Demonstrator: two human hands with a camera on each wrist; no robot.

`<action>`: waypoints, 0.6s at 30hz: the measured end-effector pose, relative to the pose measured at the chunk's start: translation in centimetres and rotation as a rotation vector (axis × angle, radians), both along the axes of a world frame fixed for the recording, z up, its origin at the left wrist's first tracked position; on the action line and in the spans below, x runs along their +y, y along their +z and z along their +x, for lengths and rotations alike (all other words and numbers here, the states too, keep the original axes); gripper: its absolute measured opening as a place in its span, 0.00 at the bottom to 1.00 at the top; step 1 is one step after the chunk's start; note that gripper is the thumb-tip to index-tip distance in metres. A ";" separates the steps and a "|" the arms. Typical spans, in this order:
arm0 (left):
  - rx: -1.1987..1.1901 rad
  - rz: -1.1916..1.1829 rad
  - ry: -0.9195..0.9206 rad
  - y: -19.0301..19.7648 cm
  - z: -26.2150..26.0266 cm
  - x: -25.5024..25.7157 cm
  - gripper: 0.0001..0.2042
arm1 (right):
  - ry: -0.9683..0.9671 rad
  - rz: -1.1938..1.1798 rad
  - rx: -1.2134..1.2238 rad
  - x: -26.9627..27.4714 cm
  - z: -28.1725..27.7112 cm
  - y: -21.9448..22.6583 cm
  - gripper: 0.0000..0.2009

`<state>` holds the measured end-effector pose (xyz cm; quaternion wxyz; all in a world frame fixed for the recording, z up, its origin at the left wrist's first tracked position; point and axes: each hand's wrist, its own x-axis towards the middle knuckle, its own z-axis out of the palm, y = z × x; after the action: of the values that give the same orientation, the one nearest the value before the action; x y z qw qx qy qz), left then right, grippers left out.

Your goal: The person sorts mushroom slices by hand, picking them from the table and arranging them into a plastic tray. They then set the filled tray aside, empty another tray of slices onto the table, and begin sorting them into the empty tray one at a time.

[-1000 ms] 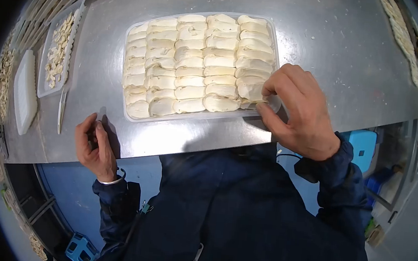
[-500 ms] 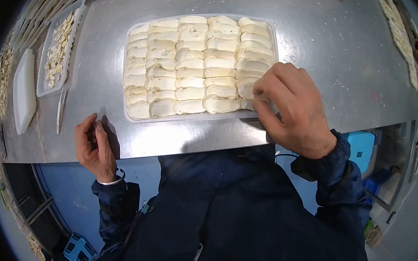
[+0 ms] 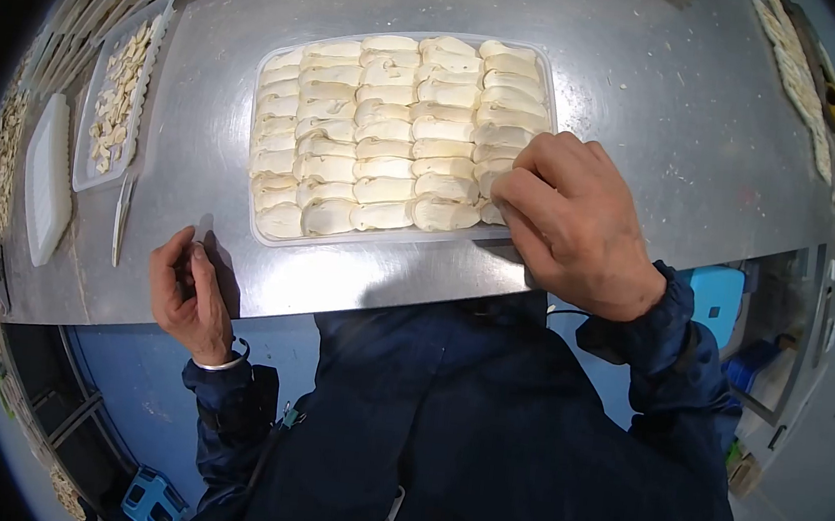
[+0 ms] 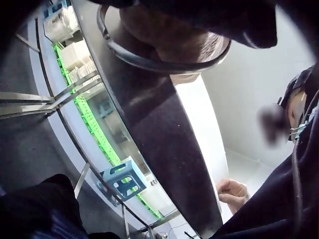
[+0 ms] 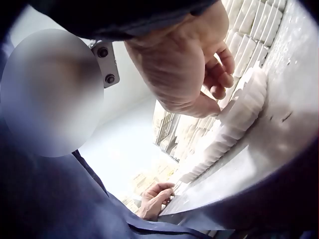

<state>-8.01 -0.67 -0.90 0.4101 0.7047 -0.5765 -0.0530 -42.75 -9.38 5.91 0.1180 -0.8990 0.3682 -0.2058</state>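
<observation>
A shallow clear plastic tray (image 3: 283, 243) lies on the steel table, filled with several rows of pale cream oblong slices (image 3: 384, 157) that overlap one another. My right hand (image 3: 572, 225) is over the tray's near right corner, thumb and fingers bent down at the end slices. In the right wrist view, the right hand's (image 5: 184, 69) thumb tip meets the edge of the pale slices (image 5: 239, 114), and the other fingers curl in. I cannot tell if a slice is pinched there. My left hand (image 3: 191, 294) rests idle at the table's front edge, fingers loosely curled.
On the left stand a tray of small pale pieces (image 3: 116, 106), a white ribbed tray (image 3: 49, 180) and a thin white-edged tool (image 3: 121, 222). Stacked trays (image 3: 111, 0) fill the far left. More pale slices (image 3: 796, 86) line the right edge. Blue stools (image 3: 717, 304) stand below the table.
The right hand has shifted a little left at the tray's near right corner, and its fingers now cover the end slices more. The left hand stays where it was.
</observation>
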 end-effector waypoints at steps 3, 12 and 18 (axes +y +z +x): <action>-0.001 -0.005 -0.005 -0.1 0.1 0.0 0.09 | -0.009 -0.022 0.005 -0.1 0.0 -0.2 0.08; -0.008 -0.093 -0.031 -0.1 -0.2 -0.4 0.08 | -0.071 -0.014 0.003 -0.1 0.2 0.5 0.13; -0.018 -0.092 -0.029 0.0 -0.3 -0.4 0.08 | -0.075 0.001 -0.004 -0.2 0.3 0.3 0.12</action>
<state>-8.28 -1.08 -0.90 0.4359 0.6771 -0.5923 -0.0262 -42.42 -9.56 6.23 0.1111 -0.8840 0.4017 -0.2116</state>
